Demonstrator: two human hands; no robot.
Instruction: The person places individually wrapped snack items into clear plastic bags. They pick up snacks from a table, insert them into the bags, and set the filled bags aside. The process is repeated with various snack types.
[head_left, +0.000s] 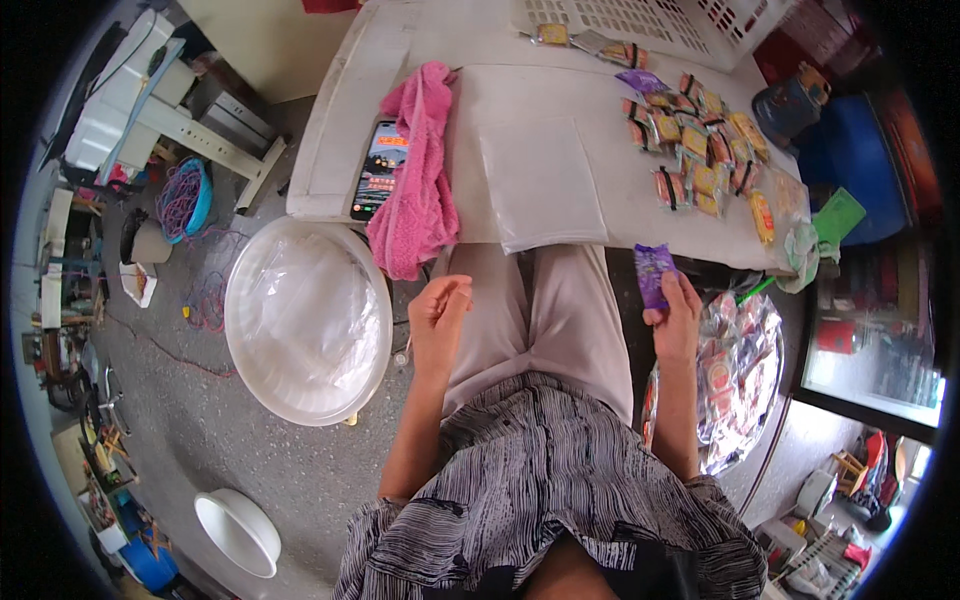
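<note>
My right hand (677, 315) pinches a small purple snack packet (652, 274) beside my right thigh, just off the table's front edge. My left hand (441, 319) hovers over my left thigh with its fingers curled in, and nothing shows in it. A clear plastic bag (541, 184) lies flat on the white table (480, 90) before me, its near end reaching the edge. To its right are several small wrapped snacks (694, 142), many with dark bands. Another purple packet (641, 81) rests at the back of that group.
Left of the bag, a pink towel (416, 172) partly covers a lit phone (379, 176). A white perforated basket (637, 30) stands at the back. Left of me is a round basin (307, 390) with clear plastic bags; right, a container of packaged goods (739, 382). A white tub (238, 532) sits on the floor.
</note>
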